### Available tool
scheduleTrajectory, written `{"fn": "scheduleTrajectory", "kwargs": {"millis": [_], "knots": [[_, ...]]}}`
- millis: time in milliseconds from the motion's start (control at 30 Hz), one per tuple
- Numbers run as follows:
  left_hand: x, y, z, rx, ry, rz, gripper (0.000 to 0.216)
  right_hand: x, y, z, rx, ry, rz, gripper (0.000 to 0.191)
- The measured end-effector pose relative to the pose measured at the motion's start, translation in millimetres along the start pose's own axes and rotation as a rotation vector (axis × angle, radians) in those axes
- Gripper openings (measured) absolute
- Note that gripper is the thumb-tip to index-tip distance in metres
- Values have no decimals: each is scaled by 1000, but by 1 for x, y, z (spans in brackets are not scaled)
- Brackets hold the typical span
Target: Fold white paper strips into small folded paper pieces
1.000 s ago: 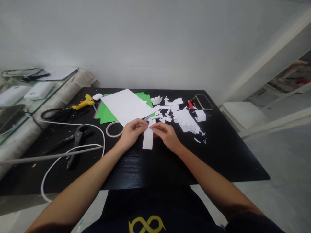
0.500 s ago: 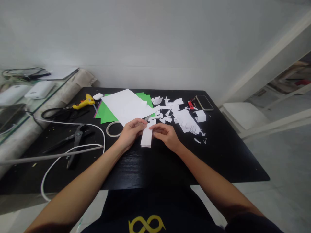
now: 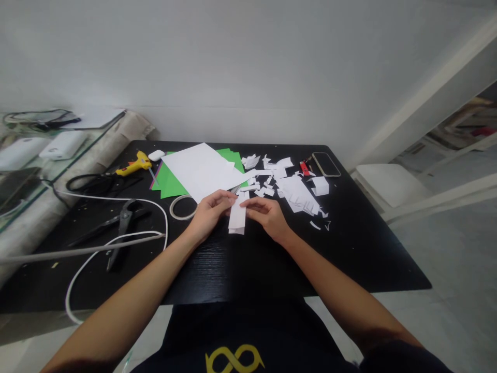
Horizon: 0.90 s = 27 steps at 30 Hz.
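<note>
Between both hands, near the middle of the black table, is a folded white paper strip (image 3: 237, 217), its lower end pointing toward me. My left hand (image 3: 212, 211) pinches its upper left edge with thumb and fingers. On the opposite edge, my right hand (image 3: 267, 215) grips the strip the same way. The strip's layers spread slightly apart at the bottom. Just beyond the hands lie small white paper scraps (image 3: 267, 186) and a large white sheet (image 3: 204, 168) over green sheets (image 3: 170, 184). A roll of tape (image 3: 183, 207) rests left of my left hand.
On the left lie a yellow glue gun (image 3: 134, 165), black-handled scissors (image 3: 126, 220) and a looping white cable (image 3: 166, 223). Cut white paper (image 3: 298, 194), a red tool (image 3: 304, 168) and a phone (image 3: 326, 164) are at the right. A white stool (image 3: 392, 184) stands beyond the table's edge.
The paper strip's lower end has shifted slightly right and tilted, so more of its under layer shows. Both hands stay nearly in place.
</note>
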<state>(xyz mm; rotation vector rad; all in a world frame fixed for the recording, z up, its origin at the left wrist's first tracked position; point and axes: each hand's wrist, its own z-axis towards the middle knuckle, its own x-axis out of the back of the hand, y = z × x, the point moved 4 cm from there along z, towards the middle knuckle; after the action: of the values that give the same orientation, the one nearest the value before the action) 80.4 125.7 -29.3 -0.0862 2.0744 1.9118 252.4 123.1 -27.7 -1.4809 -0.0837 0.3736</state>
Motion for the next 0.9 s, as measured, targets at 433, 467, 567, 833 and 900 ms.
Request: {"fn": "scheduleTrajectory", "kwargs": {"millis": [433, 467, 567, 833, 900], "knots": [[1, 3, -2, -106, -92, 55, 21, 4, 1, 2, -10, 59, 53, 15], [1, 3, -2, -114, -91, 64, 21, 4, 1, 2, -11, 61, 56, 15], [2, 3, -1, -134, -77, 87, 20, 3, 0, 1, -11, 62, 61, 16], [3, 3, 0, -130, -41, 103, 18, 2, 0, 1, -4, 53, 48, 18], [2, 4, 0, -124, -35, 97, 18, 2, 0, 1, -2, 50, 43, 19]]}}
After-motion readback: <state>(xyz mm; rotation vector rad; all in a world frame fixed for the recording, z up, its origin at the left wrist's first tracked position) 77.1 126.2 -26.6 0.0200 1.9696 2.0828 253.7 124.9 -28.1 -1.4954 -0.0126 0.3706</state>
